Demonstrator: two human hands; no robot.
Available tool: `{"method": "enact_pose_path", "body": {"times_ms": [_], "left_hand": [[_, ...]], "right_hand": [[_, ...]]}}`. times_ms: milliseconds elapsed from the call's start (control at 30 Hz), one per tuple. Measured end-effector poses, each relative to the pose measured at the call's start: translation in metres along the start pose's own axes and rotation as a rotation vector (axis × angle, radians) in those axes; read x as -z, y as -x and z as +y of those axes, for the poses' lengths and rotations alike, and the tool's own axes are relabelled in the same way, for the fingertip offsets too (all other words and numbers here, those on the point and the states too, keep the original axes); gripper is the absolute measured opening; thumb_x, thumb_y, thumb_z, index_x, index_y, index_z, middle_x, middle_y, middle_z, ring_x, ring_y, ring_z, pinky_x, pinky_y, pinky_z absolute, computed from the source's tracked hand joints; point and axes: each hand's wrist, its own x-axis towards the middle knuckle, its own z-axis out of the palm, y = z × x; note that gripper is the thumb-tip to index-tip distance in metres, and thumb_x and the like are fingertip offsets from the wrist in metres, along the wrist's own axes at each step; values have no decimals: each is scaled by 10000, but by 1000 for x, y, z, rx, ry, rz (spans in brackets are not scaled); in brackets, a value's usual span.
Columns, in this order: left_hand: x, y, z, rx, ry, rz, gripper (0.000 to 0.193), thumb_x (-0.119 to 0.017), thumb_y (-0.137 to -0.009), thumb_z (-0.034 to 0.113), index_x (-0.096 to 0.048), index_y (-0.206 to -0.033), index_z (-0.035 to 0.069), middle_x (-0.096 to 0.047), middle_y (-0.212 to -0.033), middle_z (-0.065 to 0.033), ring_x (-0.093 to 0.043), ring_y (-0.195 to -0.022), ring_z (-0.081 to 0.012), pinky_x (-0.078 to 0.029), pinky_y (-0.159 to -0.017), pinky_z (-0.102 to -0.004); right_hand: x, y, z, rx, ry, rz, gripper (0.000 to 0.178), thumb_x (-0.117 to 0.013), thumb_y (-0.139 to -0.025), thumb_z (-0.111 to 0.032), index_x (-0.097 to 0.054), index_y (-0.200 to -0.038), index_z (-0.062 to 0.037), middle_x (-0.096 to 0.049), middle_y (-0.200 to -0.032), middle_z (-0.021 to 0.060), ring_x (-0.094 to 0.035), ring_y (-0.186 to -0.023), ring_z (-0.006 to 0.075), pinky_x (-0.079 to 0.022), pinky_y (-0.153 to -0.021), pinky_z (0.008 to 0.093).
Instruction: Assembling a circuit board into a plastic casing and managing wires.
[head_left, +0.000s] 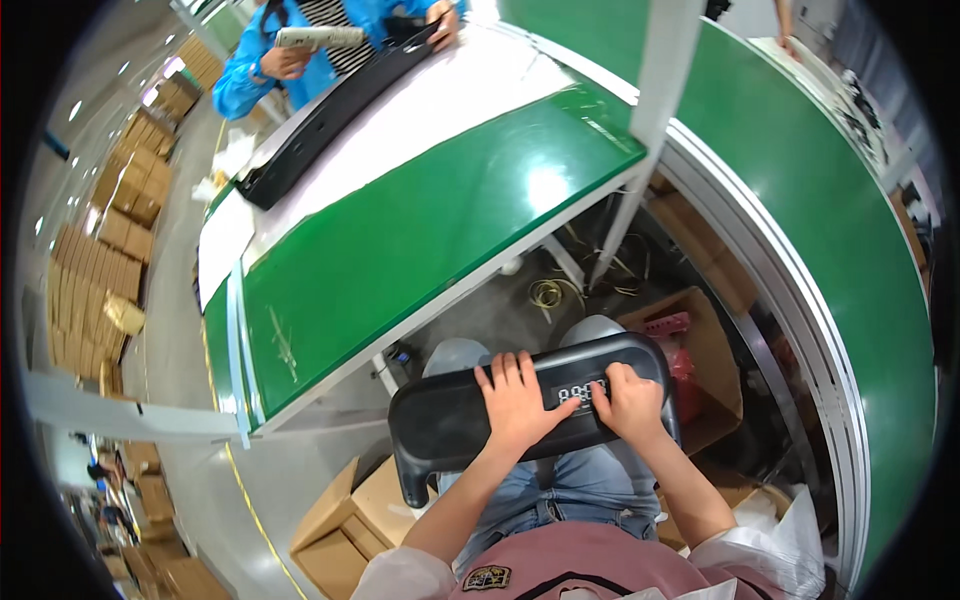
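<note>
A long black panel with rounded ends and a short leg at its lower left rests across my lap. White digit segments show on its display window, right of the middle. My left hand lies flat on the panel with its fingers spread, the thumb reaching to the window's lower left edge. At the window's right end my right hand is closed, fingers curled in and thumb pressed onto the panel. Whether anything small is pinched in it is hidden.
A green worktable stands ahead. Across it a person in a blue jacket holds a light-coloured handheld tool and a long black part. Open cardboard boxes stand at right and lower left. A green conveyor curves along the right.
</note>
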Motion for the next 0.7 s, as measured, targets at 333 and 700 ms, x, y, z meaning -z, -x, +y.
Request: {"method": "enact_pose_path", "body": {"times_ms": [333,700], "left_hand": [[-23,-3,32,-350,-141,162,759,-620,-831,474,-404,-1386,3,-439,-1407,-174,-373,-1318,-405,-271,-1012,-695],[-33,4,18,-304,15,47,630,-565,-900,336,-384,-1426,40,-387,-1471,-175,-318,-1397,-363,-220,-1060,-677]], "right_hand": [[7,3,5,-15,58,-42,308,-715,-785,-363,-577,-915,-120,-596,-886,80,-656,-740,269,-503,-509,385],[9,0,27,103,175,143,539,-700,-781,-486,-619,-1221,-186,-546,-1244,141,-488,-1201,356,-413,-965,506]]}}
